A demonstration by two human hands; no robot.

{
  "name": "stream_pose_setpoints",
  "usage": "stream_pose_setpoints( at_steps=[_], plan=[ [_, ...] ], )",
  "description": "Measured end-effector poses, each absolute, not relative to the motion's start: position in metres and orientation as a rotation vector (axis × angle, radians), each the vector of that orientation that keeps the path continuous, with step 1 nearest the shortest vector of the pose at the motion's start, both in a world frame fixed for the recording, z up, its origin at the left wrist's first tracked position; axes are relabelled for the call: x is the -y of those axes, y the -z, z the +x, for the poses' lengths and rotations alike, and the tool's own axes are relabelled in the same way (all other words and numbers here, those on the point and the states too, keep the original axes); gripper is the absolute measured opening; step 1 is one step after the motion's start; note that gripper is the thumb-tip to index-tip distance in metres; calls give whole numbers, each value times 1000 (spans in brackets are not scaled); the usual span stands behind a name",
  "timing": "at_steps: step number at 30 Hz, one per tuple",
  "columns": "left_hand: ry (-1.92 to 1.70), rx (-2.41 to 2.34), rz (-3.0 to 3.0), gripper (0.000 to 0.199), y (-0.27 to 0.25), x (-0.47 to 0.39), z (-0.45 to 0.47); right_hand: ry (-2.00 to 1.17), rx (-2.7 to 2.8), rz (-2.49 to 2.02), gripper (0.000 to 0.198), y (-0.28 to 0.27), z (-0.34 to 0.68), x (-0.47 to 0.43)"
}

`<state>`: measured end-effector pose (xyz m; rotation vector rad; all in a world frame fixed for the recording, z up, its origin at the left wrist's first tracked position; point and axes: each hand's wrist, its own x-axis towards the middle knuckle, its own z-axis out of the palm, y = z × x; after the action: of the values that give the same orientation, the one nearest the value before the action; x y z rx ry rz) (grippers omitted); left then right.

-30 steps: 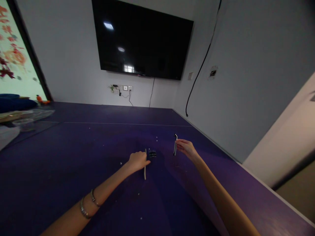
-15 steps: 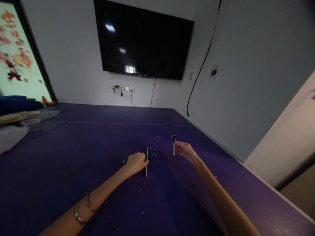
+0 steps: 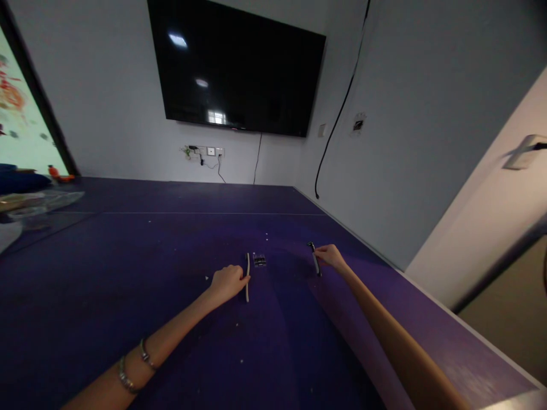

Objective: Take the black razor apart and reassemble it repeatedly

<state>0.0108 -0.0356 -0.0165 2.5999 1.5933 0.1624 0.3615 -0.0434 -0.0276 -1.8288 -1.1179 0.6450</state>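
My left hand (image 3: 228, 283) is closed on a thin cream-coloured toothbrush (image 3: 247, 293), its dark-bristled head pointing away from me. Just right of the brush head, a small clear pack with dark pieces (image 3: 259, 260) lies on the purple surface; I cannot make out its contents. Farther right, my right hand (image 3: 330, 255) pinches a razor (image 3: 317, 264) by its grey and black handle. The razor tilts, head up and to the left, low over the surface or touching it; I cannot tell which.
The broad purple surface (image 3: 141, 273) reaches back to the wall and carries small white specks. At the far left lie plastic bags (image 3: 51, 200) and dark blue cloth (image 3: 21, 181). A black cable (image 3: 337, 122) hangs near the corner, right of the television (image 3: 239, 68).
My right hand has moved right with the razor, which now leans over instead of standing upright. My left hand keeps its hold on the toothbrush. The view has turned slightly right.
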Motion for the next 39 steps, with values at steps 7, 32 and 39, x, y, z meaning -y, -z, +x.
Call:
stream_pose_setpoints(
  at_steps=[7,32,39],
  plan=[
    [-170,-1615,2579,41,23,40,19,-476,1332,-2008,13,30,365,42],
    [-225,-1637,2655,36,14,52,34,-792,1243,-1400,18,28,273,58],
    [-300,-1554,2797,33,-2,79,53,-1379,777,-1074,31,23,199,69]
  ],
)
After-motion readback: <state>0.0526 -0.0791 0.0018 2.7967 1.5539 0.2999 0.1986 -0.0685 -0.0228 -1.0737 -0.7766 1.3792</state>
